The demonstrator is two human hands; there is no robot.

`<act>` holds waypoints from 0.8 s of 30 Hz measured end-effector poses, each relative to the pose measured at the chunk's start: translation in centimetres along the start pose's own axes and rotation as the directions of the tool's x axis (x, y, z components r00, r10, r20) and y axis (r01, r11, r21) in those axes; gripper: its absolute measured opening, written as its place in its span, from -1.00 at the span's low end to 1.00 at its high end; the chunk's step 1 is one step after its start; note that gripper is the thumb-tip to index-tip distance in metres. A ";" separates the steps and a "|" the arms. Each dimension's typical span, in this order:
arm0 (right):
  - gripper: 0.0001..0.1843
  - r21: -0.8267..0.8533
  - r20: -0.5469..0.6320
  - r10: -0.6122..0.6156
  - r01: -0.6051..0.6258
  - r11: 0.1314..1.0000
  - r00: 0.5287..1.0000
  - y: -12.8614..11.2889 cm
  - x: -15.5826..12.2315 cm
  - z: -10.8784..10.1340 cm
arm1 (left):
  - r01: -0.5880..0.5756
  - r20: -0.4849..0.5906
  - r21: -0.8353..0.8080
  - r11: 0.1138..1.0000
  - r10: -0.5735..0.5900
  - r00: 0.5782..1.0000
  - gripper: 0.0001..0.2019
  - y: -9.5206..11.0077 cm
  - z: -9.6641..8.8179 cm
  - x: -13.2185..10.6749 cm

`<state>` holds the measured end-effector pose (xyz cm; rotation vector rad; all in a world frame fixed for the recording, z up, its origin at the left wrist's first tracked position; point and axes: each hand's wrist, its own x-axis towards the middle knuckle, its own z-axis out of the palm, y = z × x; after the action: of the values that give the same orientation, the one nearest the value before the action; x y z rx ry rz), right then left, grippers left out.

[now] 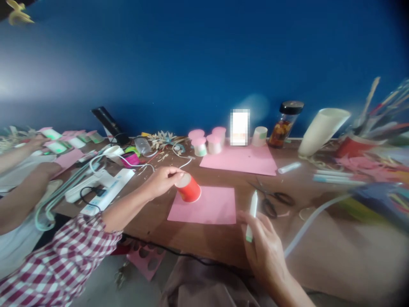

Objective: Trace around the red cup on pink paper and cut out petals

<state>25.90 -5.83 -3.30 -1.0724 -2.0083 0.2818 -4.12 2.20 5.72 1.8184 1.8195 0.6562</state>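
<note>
My left hand (162,180) grips the base of a red paper cup (189,188) and holds it tilted, mouth down, on a pink paper sheet (211,207) lying on the brown table (319,238). My right hand (263,241) is closed round a white pen with a green end (251,215), near the table's front edge and just right of the sheet. Black scissors (271,200) lie to the right of the pen tip.
A larger pink sheet (241,160), several pink-wrapped cups (207,140), a jar (284,123) and a white paper cone (321,130) stand at the back. Power strips and cables (99,187) lie left. Another person's arms (19,179) work at far left. Craft clutter fills the right.
</note>
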 end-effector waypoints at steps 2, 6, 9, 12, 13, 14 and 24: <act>-0.56 0.002 0.002 -0.004 0.004 1.000 1.000 0.0 0.0 0.0 | -0.014 0.006 -0.012 1.000 0.014 1.000 -0.64 -0.2 0.1 0.2; -0.54 0.005 -0.001 0.008 -0.008 1.000 1.000 0.0 0.0 0.0 | -0.023 0.038 -0.020 1.000 0.023 0.999 -0.63 -0.5 0.3 0.5; -0.54 -0.001 -0.001 0.007 -0.007 1.000 1.000 0.0 0.1 0.1 | -0.045 0.054 -0.008 0.999 0.045 0.998 -0.63 -0.4 0.3 0.7; -0.53 -0.006 -0.005 -0.002 0.002 1.000 1.000 0.0 0.1 0.1 | -0.060 0.070 0.013 0.998 0.059 0.996 -0.64 -0.1 0.4 0.9; -0.52 -0.007 -0.005 -0.003 0.003 1.000 1.000 0.0 0.1 0.1 | -0.060 0.073 0.017 0.998 0.058 0.996 -0.65 -0.1 0.5 0.9; -0.52 -0.008 -0.004 -0.004 0.004 1.000 1.000 0.0 0.1 0.1 | -0.058 0.077 0.020 0.998 0.056 0.995 -0.65 0.0 0.5 0.9; -0.56 -0.004 0.006 -0.008 0.008 1.000 1.000 0.2 -0.2 0.2 | -0.029 0.073 0.048 0.998 0.026 0.997 -0.66 0.4 0.9 0.5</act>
<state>25.94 -5.77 -3.65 -1.0665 -2.0188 0.2775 -3.18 2.71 5.28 1.8773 1.7807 0.5528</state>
